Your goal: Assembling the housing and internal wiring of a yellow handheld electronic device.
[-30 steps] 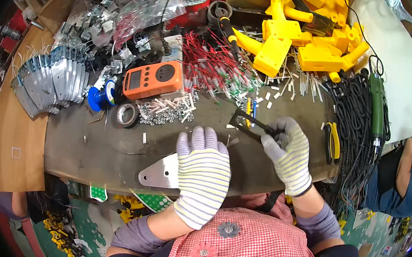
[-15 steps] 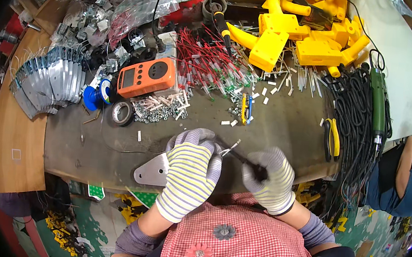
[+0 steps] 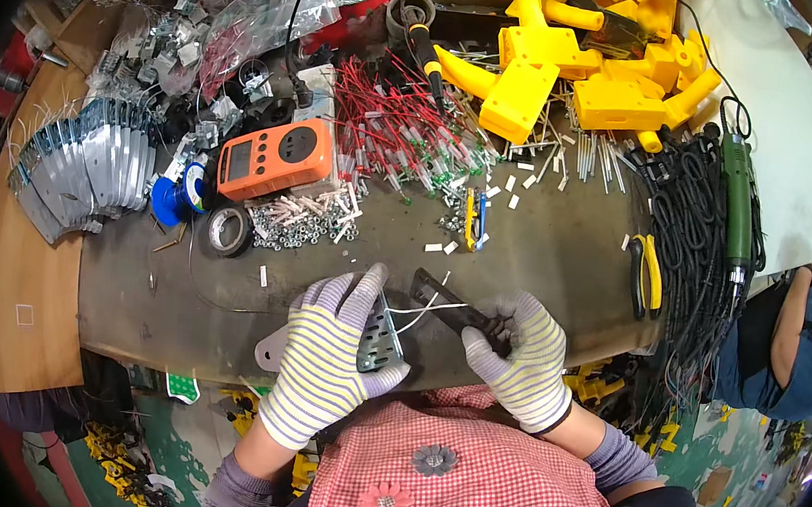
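Note:
My left hand (image 3: pixel 325 364), in a striped glove, grips a flat metal plate with a perforated metal part (image 3: pixel 380 342). The plate's rounded end (image 3: pixel 269 349) sticks out on the left of the hand. Two thin white wires (image 3: pixel 407 311) run from the perforated part to the right. My right hand (image 3: pixel 528 360), also gloved, is closed around a long dark piece (image 3: pixel 442 303), whose blunt end points up-left over the wires. I cannot make out its exact kind. Both hands are just above the table's near edge.
An orange meter (image 3: pixel 275 158), a tape roll (image 3: pixel 230 231) and a blue spool (image 3: pixel 178 195) are at left, near stacked metal plates (image 3: pixel 104 162). Red wires (image 3: pixel 381 112) and yellow housings (image 3: pixel 521 97) lie behind. Pliers (image 3: pixel 646 276), black cables (image 3: pixel 682 213) and a green screwdriver (image 3: pixel 736 199) are at right.
My left hand has turned and moved slightly left, exposing the perforated metal part. The dark piece in my right hand now shows clearly, and the white wires are spread apart.

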Motion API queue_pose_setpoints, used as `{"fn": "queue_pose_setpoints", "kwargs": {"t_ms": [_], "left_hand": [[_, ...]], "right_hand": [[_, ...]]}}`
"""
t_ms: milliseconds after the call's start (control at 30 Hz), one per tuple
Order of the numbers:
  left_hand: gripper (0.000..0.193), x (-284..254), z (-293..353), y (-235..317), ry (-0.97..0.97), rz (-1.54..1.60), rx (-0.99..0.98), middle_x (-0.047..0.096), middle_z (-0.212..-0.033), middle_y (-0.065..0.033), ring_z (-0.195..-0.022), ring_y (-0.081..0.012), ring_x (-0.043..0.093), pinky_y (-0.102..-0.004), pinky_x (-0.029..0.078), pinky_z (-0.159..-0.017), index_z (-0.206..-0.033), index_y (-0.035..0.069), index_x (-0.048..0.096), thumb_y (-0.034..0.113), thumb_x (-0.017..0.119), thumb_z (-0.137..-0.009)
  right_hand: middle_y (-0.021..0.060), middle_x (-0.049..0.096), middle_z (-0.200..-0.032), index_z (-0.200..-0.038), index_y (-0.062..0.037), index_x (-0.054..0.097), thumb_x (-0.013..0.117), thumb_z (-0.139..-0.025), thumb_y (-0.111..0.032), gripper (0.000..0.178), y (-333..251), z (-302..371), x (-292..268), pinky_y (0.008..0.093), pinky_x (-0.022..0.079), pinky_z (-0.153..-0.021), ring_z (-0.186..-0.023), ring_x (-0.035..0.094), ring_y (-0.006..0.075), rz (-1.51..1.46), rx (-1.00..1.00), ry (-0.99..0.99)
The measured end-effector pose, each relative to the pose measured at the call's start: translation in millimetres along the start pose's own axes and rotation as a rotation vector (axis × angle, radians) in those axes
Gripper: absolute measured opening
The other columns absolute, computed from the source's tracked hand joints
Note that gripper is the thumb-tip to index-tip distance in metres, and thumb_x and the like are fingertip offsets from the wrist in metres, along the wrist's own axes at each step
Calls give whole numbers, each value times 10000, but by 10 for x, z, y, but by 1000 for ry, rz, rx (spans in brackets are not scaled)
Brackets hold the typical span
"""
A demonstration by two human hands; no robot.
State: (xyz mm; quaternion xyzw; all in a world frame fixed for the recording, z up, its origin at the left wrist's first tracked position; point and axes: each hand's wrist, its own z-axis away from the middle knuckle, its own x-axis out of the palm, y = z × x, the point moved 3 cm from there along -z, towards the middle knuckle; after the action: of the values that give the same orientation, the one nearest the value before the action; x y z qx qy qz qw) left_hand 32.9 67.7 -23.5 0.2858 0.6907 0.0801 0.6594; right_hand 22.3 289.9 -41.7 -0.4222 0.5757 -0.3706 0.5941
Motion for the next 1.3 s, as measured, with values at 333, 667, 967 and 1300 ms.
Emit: {"fn": "queue_pose_setpoints", "kwargs": {"t_ms": [333,667,967,1300], "left_hand": [[900,-24,-70,104,61,20,77,569,-1230,-166,-1123,-366,531,-494,380,-1036,-1357,64,540,380,839,-569],[366,122,-418,324,308,94,25,607,-1074,-130,-1048,-351,552,-463,411,-942,-980,78,610,150,767,-657],[1078,88,-63,47,-113,101,181,514,-1330,-206,-1192,-398,493,-546,366,-1043,-1437,30,439,420,856,-522],[911,88,-169,145,-65,-10,244,582,-1185,-142,-1110,-340,528,-500,356,-1012,-1318,64,563,495,830,-562]], "right_hand": [[33,646,-790,-1000,-39,642,758,-809,-95,230,114,-22,-48,255,502,-627,-662,589,92,-146,30,98],[123,625,-841,-978,-73,615,759,-756,-101,265,-54,24,-19,395,533,-612,-698,640,324,247,-392,22],[140,636,-899,-1052,-44,615,713,-817,-164,282,-115,92,140,422,542,-715,-800,655,337,147,-467,-333],[149,700,-919,-991,-77,683,650,-875,-208,178,-569,-1834,-1634,448,555,-773,-866,679,342,798,-522,428]]}}
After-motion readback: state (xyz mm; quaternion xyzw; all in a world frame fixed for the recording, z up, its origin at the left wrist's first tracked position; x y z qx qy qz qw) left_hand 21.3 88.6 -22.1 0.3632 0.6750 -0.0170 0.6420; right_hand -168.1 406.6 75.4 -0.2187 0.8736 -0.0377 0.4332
